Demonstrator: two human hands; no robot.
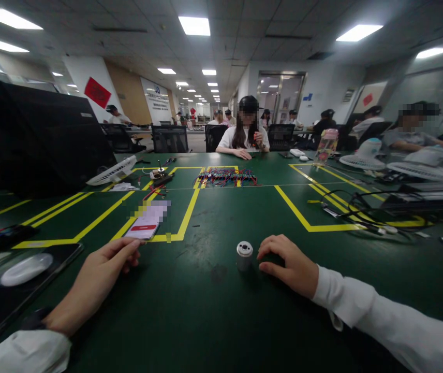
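Observation:
My left hand (pixel 103 272) is closed in a pinch, thumb against fingers, at the near edge of a phone (pixel 149 215). The phone shows a pale, partly blurred screen with a red bar and appears to lie on the green table (pixel 206 311). A small silver metal cylinder (pixel 244 256) stands upright on the table, with dark holes in its top face. Just right of it rests my right hand (pixel 287 261), fingers curved and thumb apart, holding nothing. A narrow gap separates the fingertips from the cylinder.
A tangled bundle of coloured wires (pixel 225 177) lies at the table's middle. Black cables (pixel 361 207) spread on the right. At left are a black computer case (pixel 43 134) and a dark tablet-like slab (pixel 50 280) with a white mouse (pixel 27 269). A person (pixel 245 129) sits opposite.

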